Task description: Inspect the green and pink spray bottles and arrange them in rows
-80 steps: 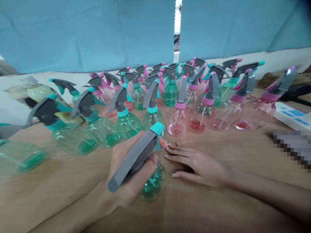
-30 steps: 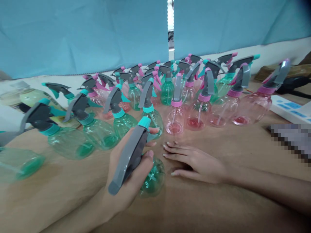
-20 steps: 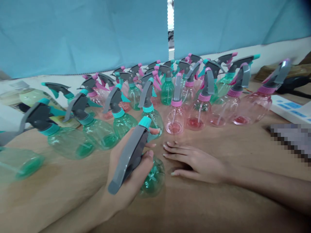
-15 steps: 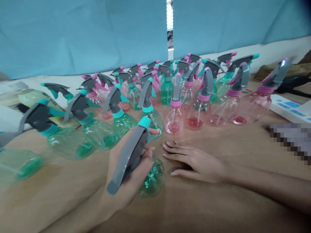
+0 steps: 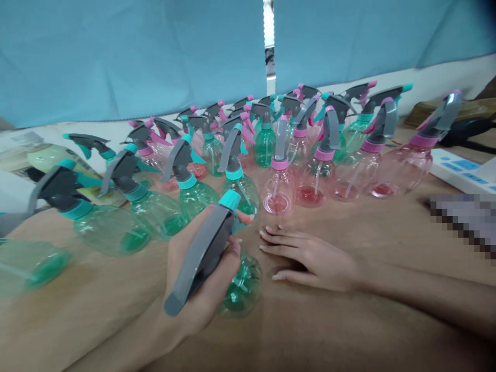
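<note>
The left hand's [image 5: 209,294] fingers [image 5: 232,256] curl tightly round the grey trigger head of a bulbous, see-through green spray bottle [image 5: 243,289] near the tabletop's [image 5: 344,325] front centre; at its 2 to 3 o'clock, the right hand's [image 5: 315,258] fingers lie flat, slightly spread and empty, on the smooth brown surface. Front-row green plastic bottles [image 5: 197,199] stretch from 9 to 12 o'clock, rounded pink ones [image 5: 318,181] from 12 to 2. Behind, at 12, hangs a creased blue sheet [image 5: 143,57] with a bright vertical strip [image 5: 268,26].

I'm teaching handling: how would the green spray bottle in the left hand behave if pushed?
The green spray bottle is probably light, being clear and plastic-looking. Its shiny surface may slip. The bulky grey trigger head on top could make it tip.
</note>
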Demonstrator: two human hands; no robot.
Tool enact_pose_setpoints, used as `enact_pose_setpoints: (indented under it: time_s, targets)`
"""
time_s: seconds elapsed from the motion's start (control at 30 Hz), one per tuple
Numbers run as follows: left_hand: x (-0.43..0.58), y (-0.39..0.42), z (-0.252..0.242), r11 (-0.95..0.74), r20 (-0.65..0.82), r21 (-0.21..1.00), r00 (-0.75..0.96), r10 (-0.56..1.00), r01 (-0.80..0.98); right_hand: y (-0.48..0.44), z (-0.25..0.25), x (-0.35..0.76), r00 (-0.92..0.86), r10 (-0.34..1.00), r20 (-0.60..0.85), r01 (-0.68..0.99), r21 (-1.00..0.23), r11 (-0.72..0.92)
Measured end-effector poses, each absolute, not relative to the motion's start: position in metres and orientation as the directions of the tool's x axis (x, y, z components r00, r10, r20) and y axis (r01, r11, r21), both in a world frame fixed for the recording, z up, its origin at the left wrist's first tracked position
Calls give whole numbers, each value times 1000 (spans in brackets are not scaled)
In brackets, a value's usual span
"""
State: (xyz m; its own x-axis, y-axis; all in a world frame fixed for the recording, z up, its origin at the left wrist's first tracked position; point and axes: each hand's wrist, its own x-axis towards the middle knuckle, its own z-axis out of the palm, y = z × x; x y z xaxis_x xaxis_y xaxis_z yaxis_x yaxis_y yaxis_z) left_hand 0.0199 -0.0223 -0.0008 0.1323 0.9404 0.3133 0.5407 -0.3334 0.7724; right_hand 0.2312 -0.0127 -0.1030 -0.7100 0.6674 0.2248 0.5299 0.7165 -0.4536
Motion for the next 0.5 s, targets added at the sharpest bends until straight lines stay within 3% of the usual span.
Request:
enact_pose_setpoints:
  time_s: [0.5]
  targets:
    - [6, -26, -2, -337, 241, 803, 251, 938, 491, -14, -103, 232, -701, 671, 240, 515, -482, 709]
